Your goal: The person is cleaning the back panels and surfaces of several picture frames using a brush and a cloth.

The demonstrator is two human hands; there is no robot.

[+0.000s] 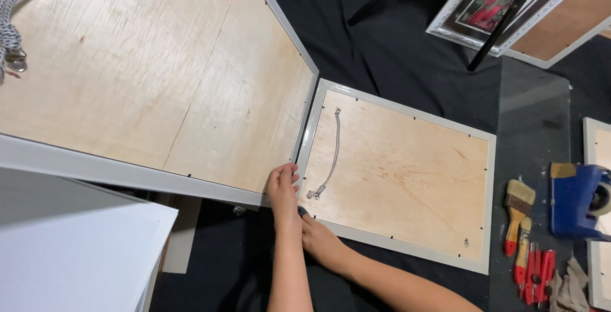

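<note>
The large frame [159, 76] filled the upper left of the picture, lying face down so that its pale plywood backing showed, with a grey-white moulding running along its lower edge and right side. A white board [70, 248] covered the lower left corner, overlapping that moulding's underside.

The smaller frame [398, 172] lay face down in the middle of the picture on the dark cloth [394, 51], its plywood back rimmed by the same pale moulding, its left end touching the large frame's right corner. A short hanging cord [332, 153] ran down the left part of its backing, fixed at both ends.

A sheet of glass [534, 115] lay just right of the smaller frame. In the upper right, a framed picture of red flowers [493, 0] rested behind two dark slanting legs.

At the right edge sat a blue tape dispenser [576, 201]. Left of it lay two red-handled brushes [519, 213], with red-handled tools [538, 274] below them.

The left hand [283, 188] sat at the lower left corner of the smaller frame, fingers curled over the moulding where the two frames met, gripping that edge. The right hand [318, 235] lay just beneath it, pressed against the same corner; its fingers were hidden behind the left wrist, so its grasp could not be told.

A braided rope with a metal clip [11, 45] lay in the upper left corner.
</note>
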